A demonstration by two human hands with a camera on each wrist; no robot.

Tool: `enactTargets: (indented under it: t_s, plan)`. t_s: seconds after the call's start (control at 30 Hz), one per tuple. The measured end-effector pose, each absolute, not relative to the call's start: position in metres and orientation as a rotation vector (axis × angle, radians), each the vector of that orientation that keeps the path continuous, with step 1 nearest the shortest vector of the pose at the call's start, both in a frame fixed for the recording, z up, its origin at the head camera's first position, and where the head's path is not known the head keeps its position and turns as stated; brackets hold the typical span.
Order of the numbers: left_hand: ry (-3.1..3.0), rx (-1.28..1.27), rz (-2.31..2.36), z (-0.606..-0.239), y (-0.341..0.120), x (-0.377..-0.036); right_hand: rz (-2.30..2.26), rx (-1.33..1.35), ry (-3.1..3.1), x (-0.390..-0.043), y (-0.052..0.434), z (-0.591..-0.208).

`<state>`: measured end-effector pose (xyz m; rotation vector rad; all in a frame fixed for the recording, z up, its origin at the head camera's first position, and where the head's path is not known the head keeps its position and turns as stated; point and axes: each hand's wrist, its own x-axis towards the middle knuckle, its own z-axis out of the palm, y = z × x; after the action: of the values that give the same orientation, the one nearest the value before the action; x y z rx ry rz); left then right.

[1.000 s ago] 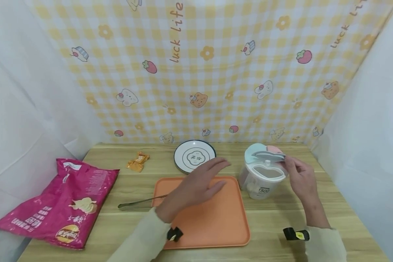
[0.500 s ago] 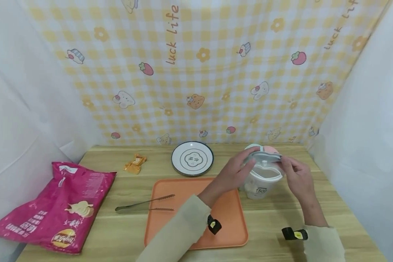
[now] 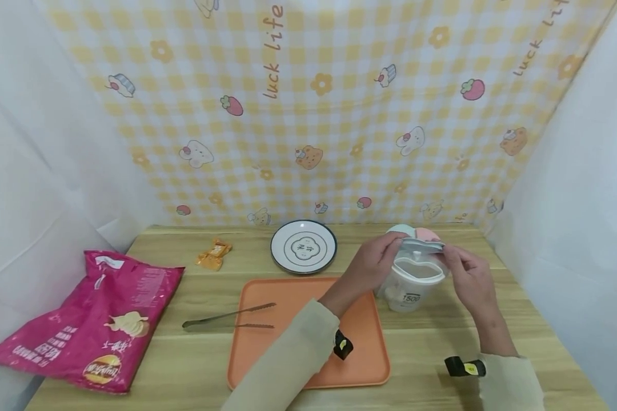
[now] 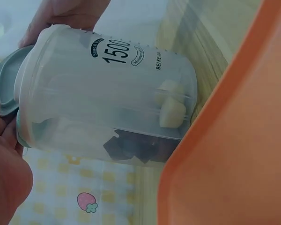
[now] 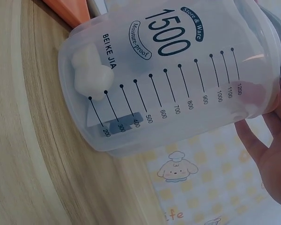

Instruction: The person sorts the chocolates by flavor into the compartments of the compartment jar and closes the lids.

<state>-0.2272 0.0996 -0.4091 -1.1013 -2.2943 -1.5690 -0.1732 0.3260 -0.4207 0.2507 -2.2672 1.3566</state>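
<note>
A clear plastic storage canister (image 3: pixel 410 295) marked 1500 stands upright at the table's right side. Its grey lid flap (image 3: pixel 423 246) is raised, uncovering one opening, while the mint and pink flaps lie behind. With thumb and fingers, my left hand (image 3: pixel 368 264) pinches the grey flap's left edge. My right hand (image 3: pixel 474 279) holds that flap's right edge. Low inside the canister, white chunks (image 4: pixel 172 112) and dark square pieces (image 4: pixel 131 146) occupy separate compartments in the left wrist view. Some fingertips are hidden behind the lid.
An orange tray (image 3: pixel 362 368) sits left of the canister, under my left forearm. Metal tongs (image 3: pixel 205 322) lie across its left edge. Behind it is a white plate (image 3: pixel 283 246). Orange wrapped candies (image 3: pixel 214 255) and a magenta chip bag (image 3: pixel 89 325) are farther left.
My left hand has moved right from above the tray to the grey flap and now pinches it. The right hand keeps its hold; the canister stays in place.
</note>
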Motion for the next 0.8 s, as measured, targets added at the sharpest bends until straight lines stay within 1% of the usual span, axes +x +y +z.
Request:
enactTargets:
  t_s: [0.13, 0.3, 0.57, 0.8]
  plan:
    - [-2.283, -1.156, -1.582, -0.411, 0.099, -0.227, 1.391, 0.386, -2.264, -0.175, 0.331, -0.423]
    - [-2.298, -1.236, -1.468, -0.411, 0.097, -0.229, 1.414, 0.541, -2.297, -0.173, 0.338, -0.424]
    - [-2.196, -1.477, -1.302, -0.417, 0.092, -0.238, 1.434, 0.589, -2.353, -0.170, 0.343, -0.423]
    - [-2.267, -1.654, -1.149, -0.418, 0.081, -0.242, 1.491, 0.668, -2.313, -0.170, 0.344, -0.428]
